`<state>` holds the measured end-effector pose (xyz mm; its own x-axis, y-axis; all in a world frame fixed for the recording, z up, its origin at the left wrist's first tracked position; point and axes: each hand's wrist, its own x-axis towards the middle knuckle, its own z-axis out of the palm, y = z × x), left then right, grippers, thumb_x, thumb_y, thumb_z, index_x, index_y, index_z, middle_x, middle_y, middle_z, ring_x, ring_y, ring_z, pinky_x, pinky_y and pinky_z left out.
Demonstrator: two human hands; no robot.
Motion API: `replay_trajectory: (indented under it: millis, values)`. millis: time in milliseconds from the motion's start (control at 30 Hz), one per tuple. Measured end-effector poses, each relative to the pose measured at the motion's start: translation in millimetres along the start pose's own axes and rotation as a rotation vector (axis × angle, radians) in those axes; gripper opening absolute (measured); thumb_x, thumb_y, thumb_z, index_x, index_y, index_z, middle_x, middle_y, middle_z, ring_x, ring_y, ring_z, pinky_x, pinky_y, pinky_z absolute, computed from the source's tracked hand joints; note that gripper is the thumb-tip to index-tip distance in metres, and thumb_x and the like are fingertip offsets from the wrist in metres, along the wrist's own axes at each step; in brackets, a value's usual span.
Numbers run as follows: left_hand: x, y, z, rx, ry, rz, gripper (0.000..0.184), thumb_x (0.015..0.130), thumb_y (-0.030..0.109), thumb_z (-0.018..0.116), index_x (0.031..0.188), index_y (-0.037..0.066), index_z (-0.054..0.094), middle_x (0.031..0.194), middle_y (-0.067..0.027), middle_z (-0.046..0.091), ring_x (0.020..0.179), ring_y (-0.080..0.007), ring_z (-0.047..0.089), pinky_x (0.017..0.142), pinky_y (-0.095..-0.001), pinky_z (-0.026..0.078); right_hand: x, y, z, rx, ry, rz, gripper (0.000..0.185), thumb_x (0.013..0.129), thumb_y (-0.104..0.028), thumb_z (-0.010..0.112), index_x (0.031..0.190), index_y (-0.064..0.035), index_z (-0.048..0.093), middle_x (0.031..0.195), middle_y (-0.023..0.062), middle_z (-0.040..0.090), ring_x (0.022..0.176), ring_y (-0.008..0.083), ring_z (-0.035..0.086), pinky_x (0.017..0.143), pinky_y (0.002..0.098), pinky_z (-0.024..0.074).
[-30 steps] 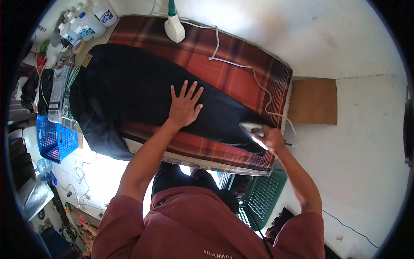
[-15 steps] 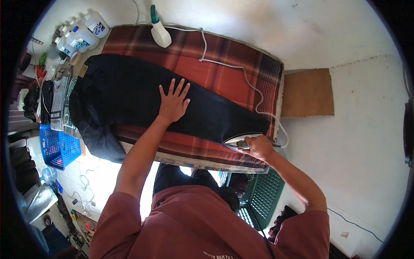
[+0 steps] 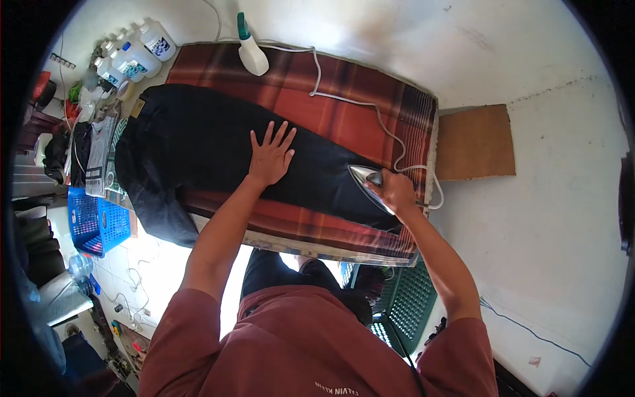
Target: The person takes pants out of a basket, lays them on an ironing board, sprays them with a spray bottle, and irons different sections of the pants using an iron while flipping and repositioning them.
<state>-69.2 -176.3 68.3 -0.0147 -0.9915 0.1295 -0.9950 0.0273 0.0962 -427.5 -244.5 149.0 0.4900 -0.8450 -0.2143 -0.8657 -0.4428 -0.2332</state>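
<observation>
Black trousers (image 3: 211, 135) lie across worktop (image 3: 347, 122) | left hand (image 3: 270, 159): flat, fingers wide, at worktop's middle | right hand (image 3: 397, 192): grip holds iron (image 3: 360, 173), near worktop's right end | best: keep trousers taut, cord (image 3: 401, 149) clear

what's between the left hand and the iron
Just a stretch of the black trousers, with nothing lying on it between the left hand and the iron, as the head view shows.

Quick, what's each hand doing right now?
Left hand: open, fingers spread, lying flat on the black trousers, holding nothing.
Right hand: closed around the handle of the iron, over the trouser leg's lower end.
</observation>
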Motion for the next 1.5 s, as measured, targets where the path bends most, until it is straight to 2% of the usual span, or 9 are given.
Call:
replay_trajectory:
  millis: [133,300,533,733,867,967,1133,1200,1500]
  values:
    - [5,-1,0,0.003,0.028,0.005,0.059,0.105,0.036,0.046,0.162,0.023,0.035,0.169,-0.0047,0.027,0.156,-0.0366,0.022,0.116,-0.0778,0.016,-24,-38,13,-0.085,-0.196,-0.395,0.064,0.091,-0.068,0.06,0.104,-0.0068,0.069,0.082,0.0208,0.073,0.081,0.0422,0.073,0.077,0.0544,0.0575]
    - [2,-2,3,-0.005,0.051,0.004,0.058,0.104,0.037,0.049,0.16,0.022,0.039,0.169,-0.0054,0.029,0.157,-0.0361,0.022,0.117,-0.0777,0.016,24,-35,-5,0.086,0.013,-0.064,0.056,0.089,-0.062,0.067,0.103,-0.0083,0.072,0.084,0.0212,0.073,0.084,0.0411,0.072,0.076,0.0515,0.057]
    - [-31,-2,-8,-0.037,0.009,-0.132,0.061,0.104,0.041,0.051,0.16,0.02,0.039,0.169,-0.0101,0.029,0.155,-0.0414,0.023,0.115,-0.0776,0.018,12,-78,21,-0.023,-0.128,-0.37,0.052,0.087,-0.059,0.071,0.098,-0.0085,0.071,0.083,0.0224,0.073,0.084,0.0434,0.072,0.076,0.0541,0.057]
    - [-78,-89,-12,0.143,0.022,-0.416,0.064,0.105,0.048,0.048,0.162,0.023,0.034,0.17,-0.0114,0.027,0.155,-0.0451,0.021,0.112,-0.0802,0.02,58,-82,3,0.127,-0.045,-0.151,0.05,0.087,-0.054,0.073,0.098,-0.0053,0.072,0.09,0.024,0.073,0.086,0.0439,0.072,0.076,0.0527,0.0577]
    - [-68,-110,-3,0.203,0.037,-0.484,0.064,0.106,0.053,0.041,0.164,0.027,0.03,0.171,-0.0095,0.023,0.155,-0.046,0.02,0.112,-0.0818,0.018,16,-133,18,-0.046,-0.073,-0.477,0.049,0.088,-0.05,0.073,0.103,-0.0034,0.072,0.101,0.0236,0.074,0.1,0.0414,0.072,0.091,0.0535,0.054]
    - [-70,-110,1,0.198,0.041,-0.489,0.064,0.106,0.053,0.039,0.164,0.028,0.029,0.172,-0.0084,0.021,0.155,-0.0458,0.019,0.112,-0.0817,0.018,51,-135,4,0.067,-0.077,-0.197,0.046,0.088,-0.048,0.074,0.102,-0.0043,0.072,0.097,0.0231,0.074,0.094,0.0419,0.072,0.083,0.0504,0.0575]
    - [-72,-110,-3,0.209,0.006,-0.493,0.064,0.107,0.053,0.039,0.165,0.028,0.028,0.172,-0.0079,0.021,0.156,-0.0444,0.019,0.113,-0.0805,0.018,58,-143,11,0.057,-0.118,-0.227,0.046,0.086,-0.051,0.074,0.098,-0.0063,0.074,0.094,0.0221,0.074,0.092,0.0395,0.073,0.081,0.0495,0.0585]
    - [-67,-108,-4,0.19,-0.017,-0.51,0.064,0.107,0.052,0.039,0.164,0.028,0.028,0.172,-0.0079,0.021,0.156,-0.0438,0.019,0.113,-0.08,0.018,22,-137,24,-0.002,-0.206,-0.487,0.05,0.087,-0.055,0.072,0.103,-0.0074,0.074,0.093,0.0212,0.075,0.089,0.0398,0.074,0.08,0.0498,0.0588]
    - [-68,-107,-2,0.248,0.02,-0.512,0.063,0.107,0.052,0.039,0.164,0.029,0.028,0.172,-0.0079,0.022,0.156,-0.0436,0.02,0.114,-0.0796,0.019,7,41,-8,-0.013,0.025,-0.164,0.059,0.089,-0.064,0.068,0.098,-0.006,0.072,0.074,0.0177,0.071,0.07,0.0376,0.072,0.066,0.0473,0.0578]
